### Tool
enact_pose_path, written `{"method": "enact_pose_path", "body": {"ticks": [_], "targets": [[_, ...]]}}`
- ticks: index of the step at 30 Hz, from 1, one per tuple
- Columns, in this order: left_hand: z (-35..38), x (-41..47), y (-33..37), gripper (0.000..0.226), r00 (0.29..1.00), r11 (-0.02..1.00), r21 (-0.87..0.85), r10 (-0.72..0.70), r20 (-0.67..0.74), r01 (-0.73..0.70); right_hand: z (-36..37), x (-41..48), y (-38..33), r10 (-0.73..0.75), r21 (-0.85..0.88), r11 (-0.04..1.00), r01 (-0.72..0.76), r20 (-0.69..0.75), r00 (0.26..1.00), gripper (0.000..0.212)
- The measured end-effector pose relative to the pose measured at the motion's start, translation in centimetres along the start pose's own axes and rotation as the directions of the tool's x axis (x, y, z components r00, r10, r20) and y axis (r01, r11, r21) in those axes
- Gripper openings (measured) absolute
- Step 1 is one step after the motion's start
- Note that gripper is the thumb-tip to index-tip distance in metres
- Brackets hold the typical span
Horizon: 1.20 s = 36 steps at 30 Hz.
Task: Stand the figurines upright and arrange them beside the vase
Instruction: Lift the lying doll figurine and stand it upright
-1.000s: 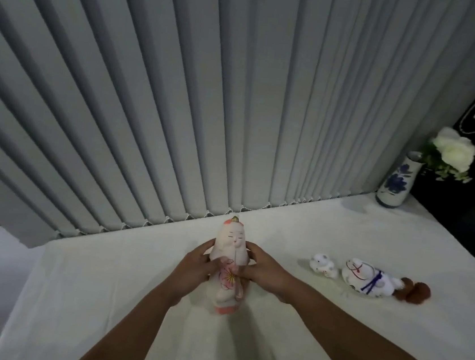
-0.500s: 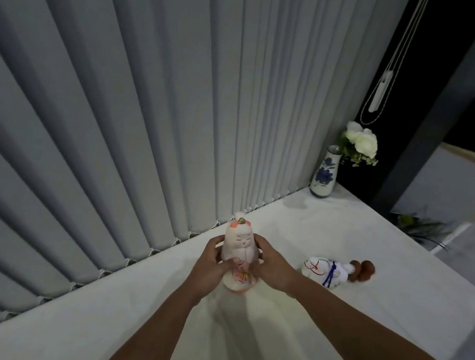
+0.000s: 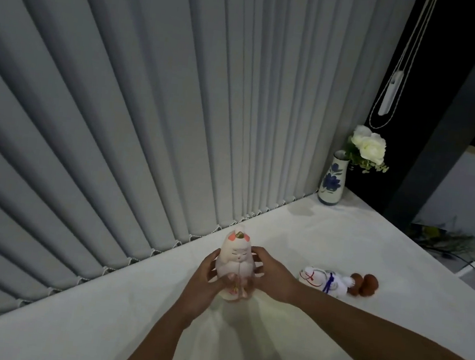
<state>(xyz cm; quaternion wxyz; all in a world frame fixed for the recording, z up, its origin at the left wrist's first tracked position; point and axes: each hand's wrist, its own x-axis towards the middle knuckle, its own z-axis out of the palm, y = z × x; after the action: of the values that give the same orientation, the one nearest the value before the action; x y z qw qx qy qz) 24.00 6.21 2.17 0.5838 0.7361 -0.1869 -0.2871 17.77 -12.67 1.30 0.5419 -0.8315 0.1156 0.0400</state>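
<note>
**Above white tabletop: figurine in both hands**

Near the grey vertical blinds (image 3: 149,110), a pale pink ceramic doll figurine (image 3: 235,264) is held upright, left hand (image 3: 204,276) and right hand (image 3: 271,274) with fingers wrapped around its sides. White round figurine with blue cord (image 3: 324,280) lies toppled on the white tabletop (image 3: 341,242). Blue-flowered white ceramic vase (image 3: 332,181) stands well apart, at the far corner.

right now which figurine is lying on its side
The white figurine with the blue cord, flat on the table. The pale pink one is upright, held by both hands.
</note>
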Motion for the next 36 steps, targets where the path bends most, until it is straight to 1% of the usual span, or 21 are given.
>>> {"method": "enact_pose_path", "body": {"ticks": [4, 6, 8, 10, 13, 15, 19, 22, 25, 28, 30, 33, 36], "targets": [[1.3, -0.4, -0.1, 0.058, 0.997, 1.0, -0.001, -0.006, -0.072, 0.006, -1.8, 1.0, 0.4, 0.001, -0.117, 0.993, 0.014, 0.123, 0.992, 0.059], [1.6, -0.4, -0.1, 0.055, 0.996, 1.0, 0.013, -0.007, -0.083, 0.008, -2.3, 1.7, 0.6, -0.002, -0.156, 0.987, 0.033, 0.191, 0.982, 0.062], [1.7, -0.4, -0.3, 0.058, 0.996, 0.999, 0.023, -0.022, -0.083, 0.024, -2.4, 1.9, 0.9, -0.001, -0.165, 0.986, 0.038, 0.219, 0.976, 0.066], [1.7, -0.5, -1.0, 0.059, 0.994, 0.998, 0.027, -0.053, -0.096, 0.056, -2.0, 1.8, 1.4, -0.005, -0.145, 0.989, 0.037, 0.218, 0.976, 0.07], [1.6, -0.7, -1.7, 0.056, 0.987, 0.994, 0.019, -0.106, -0.121, 0.109, -1.2, 1.1, 1.6, -0.003, -0.083, 0.996, 0.018, 0.178, 0.984, 0.076], [1.4, -0.6, -1.8, 0.053, 0.987, 0.992, 0.026, -0.118, -0.113, 0.121, -0.6, 0.6, 1.3, -0.021, -0.022, 0.999, 0.024, 0.145, 0.989, 0.072], [0.1, -0.3, -1.6, 0.051, 0.99, 0.988, 0.069, -0.136, -0.028, 0.137, 0.4, -0.7, 0.4, -0.06, 0.17, 0.985, 0.044, 0.091, 0.994, 0.061], [-0.8, 0.3, -1.8, 0.05, 0.991, 0.987, 0.095, -0.131, 0.017, 0.129, 1.3, -1.1, 0.3, -0.107, 0.238, 0.967, 0.094, 0.045, 0.993, 0.059], [-1.3, 0.7, -2.0, 0.049, 0.992, 0.989, 0.102, -0.115, 0.045, 0.11, 2.7, -1.2, 1.0, -0.09, 0.2, 0.975, 0.1, -0.06, 0.994, 0.064], [-1.6, 0.8, -2.1, 0.049, 0.995, 0.99, 0.112, -0.086, 0.041, 0.081, 3.7, -1.3, 1.1, -0.094, 0.175, 0.978, 0.116, -0.13, 0.987, 0.064], [-1.5, 0.9, -1.7, 0.052, 0.997, 0.992, 0.112, -0.065, 0.035, 0.06, 3.7, -1.3, 0.8, -0.097, 0.172, 0.977, 0.123, -0.153, 0.983, 0.062], [-1.1, 0.9, -0.9, 0.054, 0.999, 0.996, 0.08, -0.033, 0.012, 0.032, 3.0, -1.6, -0.9, -0.087, 0.18, 0.977, 0.119, -0.174, 0.981, 0.064], [-0.6, 1.1, 0.9, 0.052, 1.0, 0.997, 0.068, 0.027, 0.014, -0.028, 1.7, -2.1, -2.5, -0.124, 0.197, 0.967, 0.162, -0.195, 0.973, 0.062]]}}
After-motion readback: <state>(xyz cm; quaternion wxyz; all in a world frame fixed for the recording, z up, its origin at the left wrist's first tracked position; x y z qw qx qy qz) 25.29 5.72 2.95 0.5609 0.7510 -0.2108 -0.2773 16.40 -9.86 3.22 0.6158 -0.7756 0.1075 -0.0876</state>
